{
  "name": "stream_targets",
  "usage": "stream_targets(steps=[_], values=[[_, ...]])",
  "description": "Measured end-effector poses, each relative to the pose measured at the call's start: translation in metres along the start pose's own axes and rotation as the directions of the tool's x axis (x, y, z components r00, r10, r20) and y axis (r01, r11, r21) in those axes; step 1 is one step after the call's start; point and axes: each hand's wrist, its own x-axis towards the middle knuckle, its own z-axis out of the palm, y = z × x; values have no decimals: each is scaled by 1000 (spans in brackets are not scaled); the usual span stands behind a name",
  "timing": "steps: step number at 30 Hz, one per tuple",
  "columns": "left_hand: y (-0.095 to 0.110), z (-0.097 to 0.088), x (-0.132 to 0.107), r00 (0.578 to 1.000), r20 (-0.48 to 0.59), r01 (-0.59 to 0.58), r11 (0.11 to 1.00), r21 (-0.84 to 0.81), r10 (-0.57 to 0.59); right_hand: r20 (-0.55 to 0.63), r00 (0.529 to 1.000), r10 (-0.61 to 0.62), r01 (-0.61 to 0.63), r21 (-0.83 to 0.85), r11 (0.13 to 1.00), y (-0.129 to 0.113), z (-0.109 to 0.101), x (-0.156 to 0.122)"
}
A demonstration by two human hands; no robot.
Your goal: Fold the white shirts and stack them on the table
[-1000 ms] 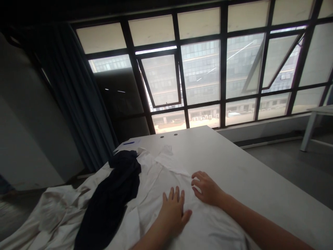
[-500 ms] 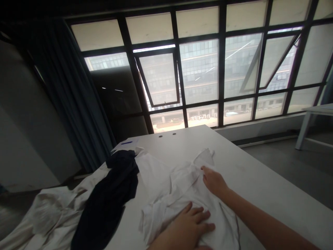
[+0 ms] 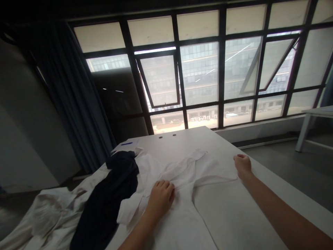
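A white short-sleeved shirt [image 3: 182, 208] lies spread on the white table [image 3: 223, 211], its collar end toward the window. My left hand [image 3: 161, 195] rests on the upper part of the shirt, its fingers curled together against the cloth. Out to the right, my right hand [image 3: 242, 165] is closed in a fist at the end of the outstretched sleeve [image 3: 215, 171]. The bit of cloth in its fingers is mostly hidden. Toward the left, the other sleeve [image 3: 130, 208] lies partly folded near the dark garment.
A dark navy garment [image 3: 104, 201] lies left of the shirt, with a heap of off-white cloth [image 3: 49, 215] beyond it. A blue pen [image 3: 127, 143] lies on paper at the far left corner. Windows and a blue curtain [image 3: 75, 104] stand behind; another table [image 3: 307, 128] is at right.
My right hand has moved right, and a sleeve now stretches out toward it. My left hand has moved forward and left, its spread fingers now curled. The bunched shirt has become flatter.
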Motion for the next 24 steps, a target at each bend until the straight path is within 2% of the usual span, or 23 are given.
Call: stream_targets(steps=[2,3,5,6,7,9,10,11,12,13,14,15,18,19,20,22,24], values=[[-2,5,0,992,-102,77,997,15,-75,44,998,-52,52,-6,999,-9,4,-8],[-3,10,0,985,-121,126,992,26,-122,88,991,-98,99,-6,995,-14,7,-15],[-4,24,-4,975,-77,213,975,56,-209,224,952,-209,209,23,978,-27,14,-35],[-4,31,-7,970,-20,244,967,67,-244,319,903,-286,287,45,957,-33,17,-48],[-3,37,-9,963,47,262,962,70,-266,423,826,-372,379,71,923,-38,20,-62],[-1,43,-13,950,170,257,965,54,-263,628,569,-531,598,127,791,-45,24,-91],[0,42,-15,947,215,237,971,35,-239,700,445,-558,676,145,722,-46,26,-105],[2,40,-15,947,246,209,978,11,-205,755,347,-557,730,155,666,-46,27,-117],[4,35,-16,950,268,174,985,-18,-163,792,293,-535,756,151,637,-45,28,-126],[7,31,-17,952,284,135,990,-51,-115,818,271,-508,765,138,629,-44,29,-133],[10,25,-17,953,297,93,992,-88,-63,832,270,-485,765,121,633,-44,30,-137],[13,20,-17,953,303,49,991,-127,-8,835,287,-470,760,101,642,-44,31,-140],[25,7,-20,943,289,-94,965,-244,165,780,393,-486,751,32,659,-50,32,-139],[30,3,-21,932,280,-150,948,-282,231,758,414,-503,756,22,655,-54,31,-139],[36,0,-22,917,267,-206,926,-317,296,747,415,-520,763,26,645,-58,29,-139],[47,-5,-24,879,232,-313,872,-376,416,757,368,-540,781,64,622,-65,26,-142],[58,-9,-26,839,191,-395,813,-429,509,800,285,-528,792,114,600,-65,24,-147]])
